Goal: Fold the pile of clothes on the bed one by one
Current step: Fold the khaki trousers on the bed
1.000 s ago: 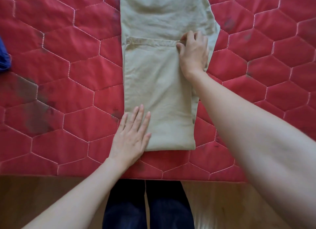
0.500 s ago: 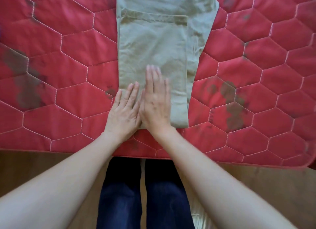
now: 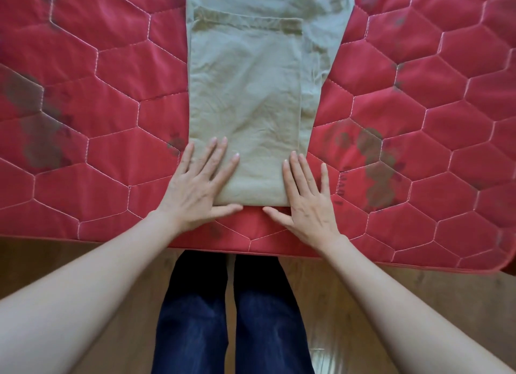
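Beige trousers (image 3: 251, 94) lie lengthwise on the red quilted bed cover (image 3: 97, 100), folded back on themselves so a hemmed edge crosses the cloth near the top of the view. The fold sits close to the bed's near edge. My left hand (image 3: 199, 186) lies flat on the near left corner of the folded cloth, fingers straight and spread. My right hand (image 3: 307, 200) lies flat on the near right corner, partly on the red cover. Both thumbs point inward along the fold's near edge. The far part of the trousers runs out of view.
The bed cover's near edge (image 3: 251, 248) runs just behind my wrists. Below it are a wooden floor (image 3: 363, 304) and my legs in dark blue jeans (image 3: 231, 318). Dark stains mark the cover left and right of the trousers.
My right hand came back from the far hemmed edge to the near fold. Both hands then slid apart from the middle of the fold to its two corners.
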